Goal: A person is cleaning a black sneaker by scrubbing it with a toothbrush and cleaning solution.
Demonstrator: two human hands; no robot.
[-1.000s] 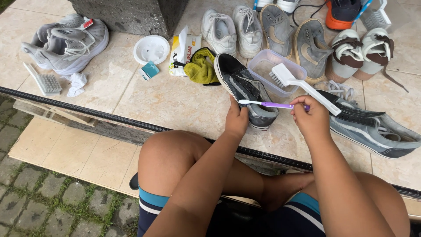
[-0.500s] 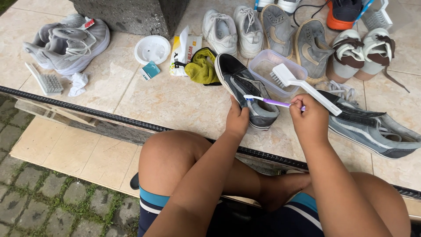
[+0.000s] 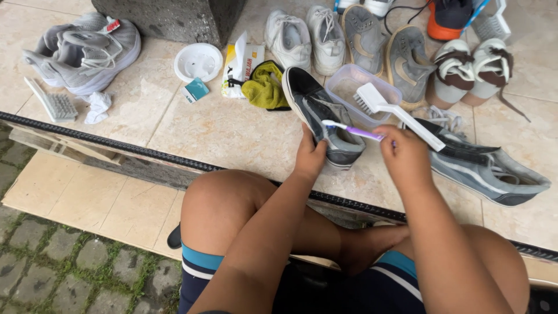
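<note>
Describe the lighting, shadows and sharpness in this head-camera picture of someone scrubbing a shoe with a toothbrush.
Head view: soft, even daylight, no hard shadows; faint glare on the tiled floor; the dark shoe, purple toothbrush and both hands, left and right, are sharp; slight wide-angle bending shows at the edges.

A dark grey low-top canvas sneaker (image 3: 322, 119) with a white sole lies under the left hand (image 3: 310, 157); a purple-handled white toothbrush (image 3: 354, 130), gripped by the right hand (image 3: 407, 156), touches its tongue.
</note>
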